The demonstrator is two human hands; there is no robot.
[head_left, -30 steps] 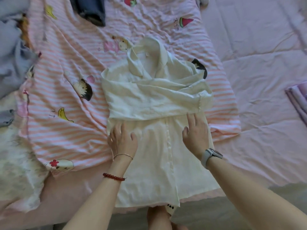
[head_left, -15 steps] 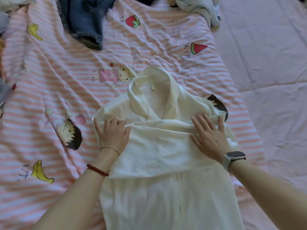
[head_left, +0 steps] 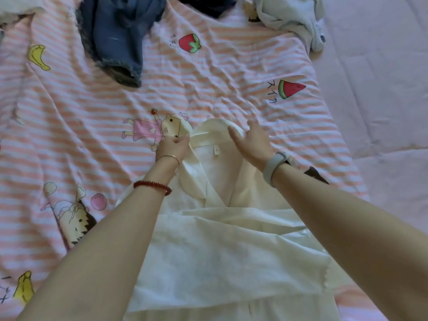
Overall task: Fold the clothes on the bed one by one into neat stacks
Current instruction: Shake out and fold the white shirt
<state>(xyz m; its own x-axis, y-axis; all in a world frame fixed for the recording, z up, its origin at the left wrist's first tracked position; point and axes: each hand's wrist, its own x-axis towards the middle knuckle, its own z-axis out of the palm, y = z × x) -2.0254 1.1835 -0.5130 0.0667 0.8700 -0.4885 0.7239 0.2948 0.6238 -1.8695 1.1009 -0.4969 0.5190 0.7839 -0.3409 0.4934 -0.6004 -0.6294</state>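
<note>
Open striped sheet (head_left: 208, 89) beyond the shirt (head_left: 220, 239) collar, flat and free to cross. Jeans (head_left: 115, 38) heaped far left at the top, pale clothes (head_left: 294, 17) bunched far right. Bare pink bed (head_left: 382, 112) along the right side.

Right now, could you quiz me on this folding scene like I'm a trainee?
1. True or false: the left hand pinches the collar of the cream shirt.
2. Which item lies nearest the strawberry print? A) jeans B) watermelon print C) banana print
3. Fill in: the right wrist wears a ____.

Key: 1 true; 2 A; 3 watch. The right hand is open at the collar.
</note>
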